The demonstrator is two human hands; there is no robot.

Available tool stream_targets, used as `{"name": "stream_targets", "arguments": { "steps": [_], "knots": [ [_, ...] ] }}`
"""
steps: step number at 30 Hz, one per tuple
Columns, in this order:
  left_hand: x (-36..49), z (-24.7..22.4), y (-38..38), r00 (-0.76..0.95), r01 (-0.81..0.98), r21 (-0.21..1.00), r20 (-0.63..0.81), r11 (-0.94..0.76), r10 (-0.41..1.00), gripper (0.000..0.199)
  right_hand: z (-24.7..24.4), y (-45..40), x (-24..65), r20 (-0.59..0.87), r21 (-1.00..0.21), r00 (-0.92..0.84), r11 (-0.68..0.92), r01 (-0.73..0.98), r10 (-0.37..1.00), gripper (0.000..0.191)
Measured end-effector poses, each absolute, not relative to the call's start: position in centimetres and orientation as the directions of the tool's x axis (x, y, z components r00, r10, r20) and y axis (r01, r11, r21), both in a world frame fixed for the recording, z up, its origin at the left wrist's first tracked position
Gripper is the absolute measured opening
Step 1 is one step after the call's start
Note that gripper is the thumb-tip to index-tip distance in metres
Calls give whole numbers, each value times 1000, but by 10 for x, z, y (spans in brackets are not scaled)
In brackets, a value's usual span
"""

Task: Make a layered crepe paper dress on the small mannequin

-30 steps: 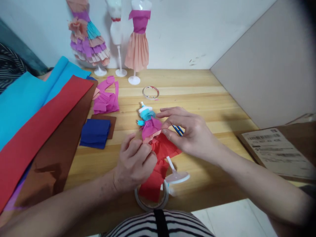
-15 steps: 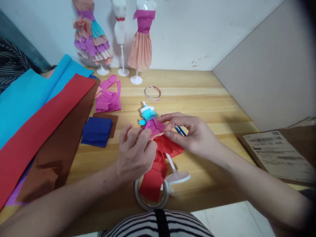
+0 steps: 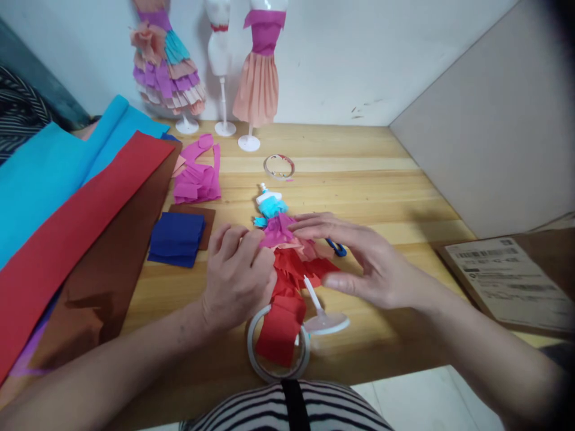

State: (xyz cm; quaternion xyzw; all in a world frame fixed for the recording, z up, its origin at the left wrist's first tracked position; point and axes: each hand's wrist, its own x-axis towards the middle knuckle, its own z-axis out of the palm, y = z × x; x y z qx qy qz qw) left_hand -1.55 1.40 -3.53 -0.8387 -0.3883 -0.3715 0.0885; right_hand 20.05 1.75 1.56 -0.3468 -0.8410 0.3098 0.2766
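Note:
A small white mannequin point(image 3: 269, 196) lies tilted on the table, dressed in layered crepe paper: a turquoise top point(image 3: 272, 207), a magenta layer point(image 3: 277, 228), a peach layer point(image 3: 309, 248) and red ruffles point(image 3: 291, 266). My left hand point(image 3: 240, 275) is closed at the left edge of the paper skirt, its fingertips hidden. My right hand point(image 3: 363, 260) is open, thumb apart, with its fingertips over the magenta and peach layers. From the skirt a red crepe paper strip point(image 3: 281, 326) hangs down across a roll of tape point(image 3: 252, 353). The mannequin's white stand point(image 3: 327, 323) points toward me.
Dressed mannequins point(image 3: 263, 84) and a bare one point(image 3: 220, 54) stand along the wall. Crepe paper sheets point(image 3: 85, 197), magenta pieces point(image 3: 197, 182) and a blue stack point(image 3: 176, 237) lie left. A clear ring point(image 3: 279, 167) lies behind; a blue-handled tool point(image 3: 339, 248) and cardboard box point(image 3: 512, 281) are right.
My right hand has opened from its pinch on the peach layer and moved slightly right, uncovering more peach paper. My left hand has shifted a little left, still closed.

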Motion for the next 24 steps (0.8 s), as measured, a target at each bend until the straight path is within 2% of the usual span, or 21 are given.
{"name": "stream_targets", "arguments": {
  "steps": [2, 4, 7, 9, 12, 14, 15, 18, 19, 21, 24],
  "knots": [
    [-16, -35, 15, 425, 712, 152, 683, -685, 594, 10, 9, 14, 205, 256, -608, -641, 636, 475, 723, 64],
    [-16, -35, 15, 426, 707, 160, 681, -689, 595, 10, 0, 10, 207, 261, -505, -628, 659, 558, 733, 74],
    [-17, -36, 14, 428, 700, 168, 679, -694, 596, 10, -9, 5, 207, 284, -386, -606, 667, 637, 743, 77],
    [-18, -36, 13, 433, 698, 168, 676, -697, 596, 10, -9, 2, 205, 273, -341, -621, 678, 651, 734, 71],
    [-19, -36, 12, 441, 698, 159, 672, -698, 594, 10, -5, -2, 201, 311, -348, -628, 700, 623, 713, 40],
    [-19, -35, 12, 443, 698, 154, 673, -699, 592, 11, -4, -3, 198, 366, -372, -596, 700, 610, 715, 30],
    [-19, -35, 12, 445, 697, 152, 675, -701, 589, 11, -4, -4, 197, 383, -380, -579, 694, 612, 720, 33],
    [-18, -34, 12, 455, 687, 143, 679, -712, 576, 12, -9, -5, 193, 367, -363, -569, 677, 641, 736, 63],
    [-18, -34, 11, 460, 683, 136, 683, -718, 567, 13, -11, -5, 191, 370, -352, -570, 679, 645, 734, 67],
    [-18, -35, 11, 478, 671, 113, 690, -733, 544, 14, -10, -6, 190, 403, -358, -562, 690, 630, 722, 57],
    [-19, -37, 10, 507, 649, 73, 701, -758, 501, 17, -1, -6, 189, 453, -495, -475, 656, 569, 754, 33]
  ]
}}
